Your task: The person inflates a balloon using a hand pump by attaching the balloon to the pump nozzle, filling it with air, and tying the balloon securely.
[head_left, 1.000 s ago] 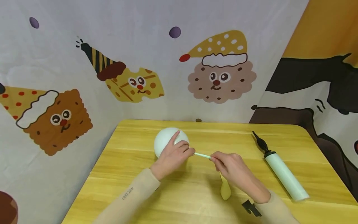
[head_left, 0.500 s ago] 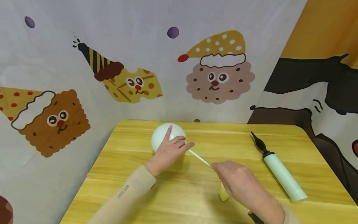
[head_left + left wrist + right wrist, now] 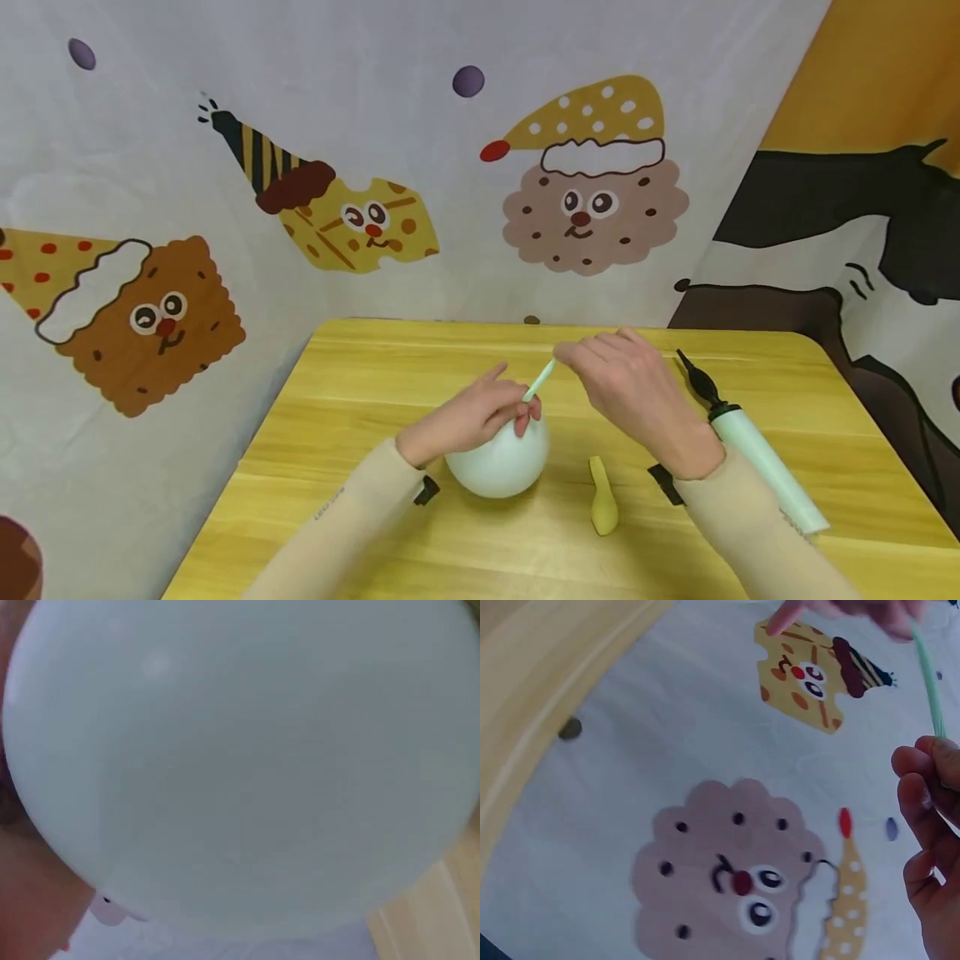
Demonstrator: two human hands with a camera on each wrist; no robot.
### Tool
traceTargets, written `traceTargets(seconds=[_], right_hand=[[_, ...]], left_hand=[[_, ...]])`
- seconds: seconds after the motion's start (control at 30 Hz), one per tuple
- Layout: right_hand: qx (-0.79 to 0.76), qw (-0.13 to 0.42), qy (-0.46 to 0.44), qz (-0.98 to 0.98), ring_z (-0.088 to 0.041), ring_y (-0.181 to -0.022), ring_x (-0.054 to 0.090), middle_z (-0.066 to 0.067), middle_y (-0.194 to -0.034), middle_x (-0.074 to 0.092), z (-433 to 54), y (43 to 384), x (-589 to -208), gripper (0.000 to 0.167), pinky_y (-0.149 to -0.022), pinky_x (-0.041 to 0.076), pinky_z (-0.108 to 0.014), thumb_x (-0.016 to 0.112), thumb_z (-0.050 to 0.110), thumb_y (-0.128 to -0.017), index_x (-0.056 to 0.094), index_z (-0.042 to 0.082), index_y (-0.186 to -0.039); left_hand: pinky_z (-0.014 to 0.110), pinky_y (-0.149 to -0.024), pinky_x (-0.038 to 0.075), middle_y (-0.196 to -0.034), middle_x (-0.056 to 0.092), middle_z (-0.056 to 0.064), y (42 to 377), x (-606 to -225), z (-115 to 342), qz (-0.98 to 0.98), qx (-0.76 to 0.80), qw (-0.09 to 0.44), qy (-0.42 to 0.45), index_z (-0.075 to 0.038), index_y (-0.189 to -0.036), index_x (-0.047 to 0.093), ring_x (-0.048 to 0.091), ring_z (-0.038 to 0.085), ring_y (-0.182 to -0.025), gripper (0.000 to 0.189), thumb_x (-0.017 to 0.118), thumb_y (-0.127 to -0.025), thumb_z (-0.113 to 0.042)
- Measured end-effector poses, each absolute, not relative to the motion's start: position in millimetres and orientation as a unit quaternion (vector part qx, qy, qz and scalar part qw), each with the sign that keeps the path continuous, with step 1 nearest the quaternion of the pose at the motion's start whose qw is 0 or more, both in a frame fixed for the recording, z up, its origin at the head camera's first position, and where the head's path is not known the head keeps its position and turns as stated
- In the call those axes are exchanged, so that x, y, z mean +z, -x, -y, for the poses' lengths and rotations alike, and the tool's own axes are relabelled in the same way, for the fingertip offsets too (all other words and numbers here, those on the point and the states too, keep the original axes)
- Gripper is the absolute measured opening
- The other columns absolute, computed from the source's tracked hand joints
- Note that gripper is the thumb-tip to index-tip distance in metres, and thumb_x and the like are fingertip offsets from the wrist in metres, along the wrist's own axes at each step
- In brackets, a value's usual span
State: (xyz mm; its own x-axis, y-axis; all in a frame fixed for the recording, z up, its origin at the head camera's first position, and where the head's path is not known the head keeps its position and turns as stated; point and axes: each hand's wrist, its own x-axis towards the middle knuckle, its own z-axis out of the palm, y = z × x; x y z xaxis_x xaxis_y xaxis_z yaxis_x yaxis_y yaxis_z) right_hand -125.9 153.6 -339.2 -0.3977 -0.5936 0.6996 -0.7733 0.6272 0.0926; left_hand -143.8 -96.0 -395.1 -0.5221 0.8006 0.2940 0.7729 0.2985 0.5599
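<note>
An inflated pale mint balloon [image 3: 498, 462] hangs under my left hand [image 3: 465, 421], close over the table in the head view. My left fingers pinch it at the base of its neck, with one finger sticking out. Up and to the right, my right hand [image 3: 637, 392] pinches the end of the stretched green neck [image 3: 540, 381] between thumb and forefinger. The right wrist view shows this pinch, the neck [image 3: 930, 682] running taut between both hands. In the left wrist view the balloon [image 3: 240, 772] fills nearly everything and hides most of the left hand.
A limp yellow balloon [image 3: 603, 508] lies on the wooden table [image 3: 360, 533] below the right hand. Along the right side lies a hand pump [image 3: 768, 475] with a black nozzle, partly covered by the right sleeve. A printed cartoon curtain [image 3: 465, 250] hangs behind the table's far edge.
The balloon has swung from beyond the left hand to below it, nearer me. My right hand has risen with the neck's end, so the neck now slants upward; the yellow balloon is fully uncovered.
</note>
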Motion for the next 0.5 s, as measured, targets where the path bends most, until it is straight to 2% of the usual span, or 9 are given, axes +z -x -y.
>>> traceTargets(seconds=[0.1,0.17,0.27,0.37,0.43,0.5], right_hand=[[0.160,0.353,-0.404,0.829,-0.018,-0.071,0.068,-0.003,-0.085,0.074,-151,136,-345,0.023,-0.058,0.039,-0.030,0.076,-0.004,-0.089,0.072,0.007,-0.109],[0.190,0.351,-0.399,0.825,-0.020,-0.074,0.071,-0.003,-0.088,0.076,-148,143,-351,0.025,-0.059,0.043,-0.031,0.080,-0.003,-0.087,0.074,0.008,-0.108],[0.236,0.348,-0.393,0.818,-0.021,-0.077,0.074,-0.003,-0.091,0.077,-143,152,-362,0.026,-0.059,0.048,-0.035,0.082,-0.003,-0.084,0.076,0.008,-0.107],[0.271,0.331,-0.379,0.821,-0.018,-0.073,0.072,-0.003,-0.086,0.076,-138,158,-373,0.022,-0.063,0.053,-0.038,0.080,-0.003,-0.087,0.077,0.007,-0.106],[0.293,0.313,-0.368,0.825,-0.016,-0.069,0.069,-0.002,-0.081,0.074,-136,161,-381,0.018,-0.064,0.055,-0.038,0.078,-0.003,-0.089,0.077,0.006,-0.105],[0.303,0.296,-0.359,0.832,-0.015,-0.067,0.067,-0.001,-0.079,0.073,-133,162,-388,0.015,-0.062,0.056,-0.037,0.077,0.000,-0.091,0.076,0.006,-0.105]], left_hand=[[0.042,-0.118,0.037,-0.082,0.063,-0.006,145,-393,100,-0.745,0.456,0.144,-0.466,-0.007,-0.108,0.066,0.066,0.010,-0.108,0.020,0.048,-0.111,-0.013],[0.041,-0.110,0.046,-0.086,0.065,0.000,145,-393,103,-0.692,0.532,0.204,-0.444,-0.004,-0.109,0.065,0.067,0.018,-0.113,0.023,0.047,-0.112,-0.018],[0.043,-0.107,0.049,-0.098,0.068,0.004,143,-396,106,-0.619,0.616,0.255,-0.416,-0.002,-0.110,0.063,0.065,0.024,-0.119,0.030,0.047,-0.112,-0.027],[0.043,-0.107,0.050,-0.113,0.068,0.004,140,-398,106,-0.546,0.685,0.294,-0.381,-0.007,-0.115,0.061,0.064,0.021,-0.119,0.027,0.048,-0.112,-0.030],[0.041,-0.107,0.050,-0.115,0.068,0.001,138,-399,106,-0.502,0.724,0.317,-0.351,-0.013,-0.120,0.061,0.063,0.018,-0.120,0.021,0.050,-0.111,-0.029],[0.039,-0.106,0.050,-0.111,0.067,-0.004,135,-401,104,-0.459,0.757,0.335,-0.324,-0.017,-0.125,0.060,0.062,0.016,-0.121,0.022,0.055,-0.109,-0.031]])
